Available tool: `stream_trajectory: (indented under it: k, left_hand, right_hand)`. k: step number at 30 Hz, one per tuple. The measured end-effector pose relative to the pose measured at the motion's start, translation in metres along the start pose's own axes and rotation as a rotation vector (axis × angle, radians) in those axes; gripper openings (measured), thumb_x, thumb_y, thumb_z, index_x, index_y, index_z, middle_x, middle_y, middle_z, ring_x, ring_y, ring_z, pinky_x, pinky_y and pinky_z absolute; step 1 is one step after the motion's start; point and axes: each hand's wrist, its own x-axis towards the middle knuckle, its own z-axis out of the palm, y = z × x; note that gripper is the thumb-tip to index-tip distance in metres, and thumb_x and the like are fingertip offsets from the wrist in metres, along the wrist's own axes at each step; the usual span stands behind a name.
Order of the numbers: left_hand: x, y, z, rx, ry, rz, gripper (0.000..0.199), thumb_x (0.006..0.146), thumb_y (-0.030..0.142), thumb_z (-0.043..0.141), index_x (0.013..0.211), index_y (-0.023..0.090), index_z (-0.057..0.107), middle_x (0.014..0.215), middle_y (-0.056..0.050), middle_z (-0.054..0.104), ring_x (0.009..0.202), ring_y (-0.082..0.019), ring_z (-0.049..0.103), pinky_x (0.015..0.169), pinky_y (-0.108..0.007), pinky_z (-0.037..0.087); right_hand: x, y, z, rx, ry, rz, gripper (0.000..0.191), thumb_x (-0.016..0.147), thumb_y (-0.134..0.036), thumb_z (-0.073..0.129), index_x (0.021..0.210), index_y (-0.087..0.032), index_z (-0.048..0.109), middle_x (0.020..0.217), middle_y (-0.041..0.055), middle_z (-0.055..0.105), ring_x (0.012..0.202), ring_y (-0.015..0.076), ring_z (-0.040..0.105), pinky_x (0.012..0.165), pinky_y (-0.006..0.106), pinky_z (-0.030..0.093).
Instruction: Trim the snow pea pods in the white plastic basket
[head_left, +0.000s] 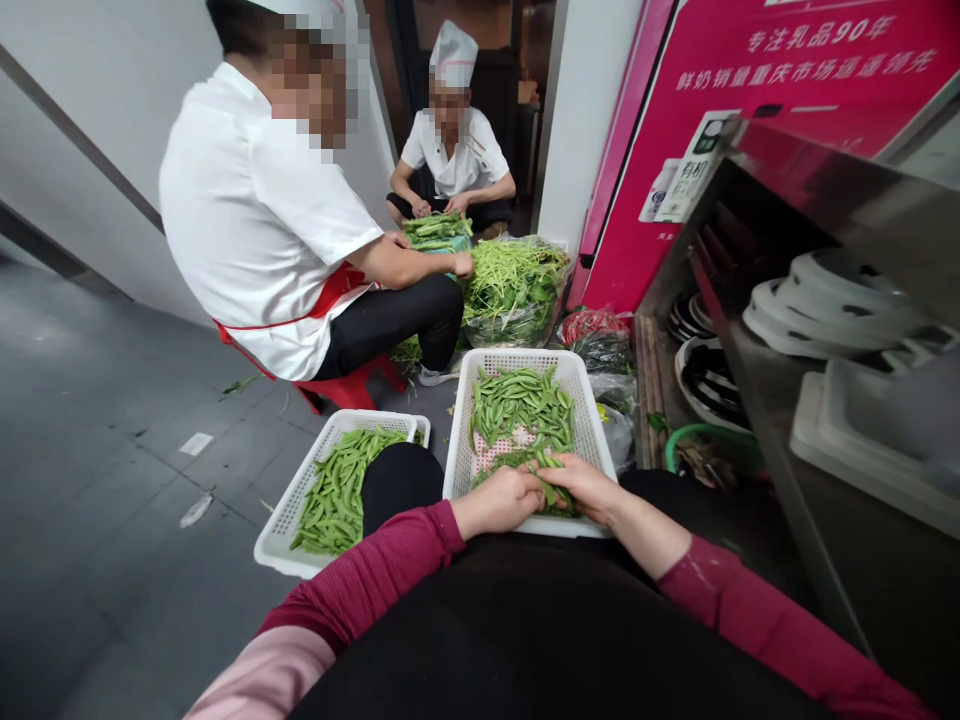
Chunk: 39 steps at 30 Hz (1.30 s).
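Note:
Over the near end of a white perforated basket on my lap, my two hands meet. Closed fingers of my left hand pinch the end of a green pod. My right hand is wrapped round several green pods, some sticking out between its fingers. More green pods lie at the basket's far end, and a heap of small green trimmings lies under my hands. A second white basket at the left holds many green pods.
A person in white sits on a red stool at the left; another person squats behind. Leafy greens fill a plastic bag ahead. Metal shelving with white dishes stands at the right, above a green tub.

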Motion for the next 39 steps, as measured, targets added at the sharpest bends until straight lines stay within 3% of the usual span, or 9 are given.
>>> stream_trajectory:
  k: [6,12,19,24,27,30,33,36,39]
  left_hand:
    - [0.009,-0.037,-0.021,-0.012,0.301,-0.356,0.026,0.076,0.016,0.037,0.073,0.014,0.062,0.068,-0.002,0.06,0.068,-0.012,0.054,0.069,-0.023,0.042]
    - [0.0,-0.016,-0.018,0.32,0.197,-0.04,0.038,0.08,0.018,0.039,0.119,0.019,0.043,0.106,-0.007,0.052,0.09,-0.016,0.053,0.078,-0.027,0.044]
    - [-0.003,-0.008,-0.001,0.57,-0.156,0.041,0.022,0.084,0.021,0.034,0.089,0.013,0.054,0.084,-0.009,0.056,0.072,-0.017,0.057,0.064,-0.027,0.045]
    - [-0.007,-0.015,-0.01,0.175,-0.347,0.093,0.013,0.074,0.019,0.046,0.065,0.015,0.054,0.062,-0.004,0.055,0.056,-0.014,0.053,0.056,-0.024,0.042]
    - [-0.004,-0.015,-0.016,-0.335,-0.383,-0.03,0.017,0.075,0.021,0.039,0.065,0.015,0.052,0.047,0.003,0.044,0.039,-0.008,0.041,0.043,-0.019,0.035]
    - [0.006,-0.021,-0.008,-0.64,-0.128,-0.243,0.025,0.077,0.022,0.028,0.073,0.015,0.052,0.042,0.006,0.034,0.032,-0.007,0.031,0.036,-0.018,0.029]
    - [0.013,-0.035,0.01,-0.432,-0.059,-0.364,0.024,0.074,0.02,0.033,0.069,0.013,0.056,0.043,0.004,0.041,0.038,-0.009,0.041,0.044,-0.02,0.037]
    - [0.011,-0.054,0.023,-0.004,-0.169,-0.358,0.018,0.067,0.015,0.045,0.071,0.013,0.063,0.064,-0.005,0.058,0.061,-0.014,0.055,0.065,-0.026,0.044]
    - [0.006,-0.063,0.025,0.227,-0.139,-0.326,0.037,0.064,0.009,0.047,0.098,0.015,0.062,0.097,-0.011,0.058,0.083,-0.018,0.056,0.076,-0.028,0.043]
  right_hand:
    - [-0.006,-0.008,-0.008,0.035,-0.097,0.027,0.028,0.064,-0.029,0.065,0.085,-0.011,0.064,0.062,-0.0015,0.055,0.038,0.0027,0.039,0.033,0.016,0.023]
    - [-0.002,-0.002,-0.014,0.033,-0.08,0.043,0.021,0.064,-0.03,0.064,0.072,-0.011,0.061,0.055,-0.002,0.054,0.037,0.0043,0.04,0.032,0.017,0.024]
    - [-0.005,0.012,-0.01,-0.293,-0.137,0.073,0.026,0.065,-0.038,0.062,0.061,-0.015,0.052,0.043,-0.0068,0.042,0.037,0.0052,0.035,0.037,0.019,0.025]
    - [-0.017,0.013,-0.002,-0.953,-0.114,-0.174,0.015,0.064,-0.028,0.062,0.058,-0.016,0.055,0.051,-0.0051,0.049,0.052,0.0077,0.043,0.048,0.019,0.029]
    - [-0.023,0.01,0.003,-0.836,-0.182,-0.322,0.017,0.075,-0.03,0.051,0.068,-0.016,0.06,0.062,-0.0016,0.059,0.056,0.0096,0.049,0.054,0.021,0.036]
    - [-0.014,0.001,-0.005,-0.477,0.174,-0.42,0.026,0.08,-0.037,0.044,0.087,-0.016,0.058,0.072,0.0032,0.063,0.056,0.0118,0.053,0.056,0.024,0.042]
    - [0.01,-0.016,-0.033,-0.328,0.646,-0.502,0.035,0.082,-0.042,0.039,0.099,-0.015,0.053,0.084,0.008,0.063,0.063,0.015,0.057,0.06,0.028,0.045]
    - [0.037,-0.031,-0.065,-0.858,0.746,-0.435,0.028,0.081,-0.034,0.043,0.098,-0.016,0.056,0.09,0.0091,0.061,0.078,0.0181,0.057,0.07,0.03,0.044]
    - [0.058,-0.028,-0.074,-1.539,0.355,-0.223,0.017,0.076,-0.018,0.049,0.085,-0.016,0.063,0.092,0.0112,0.061,0.086,0.0209,0.057,0.074,0.03,0.042]
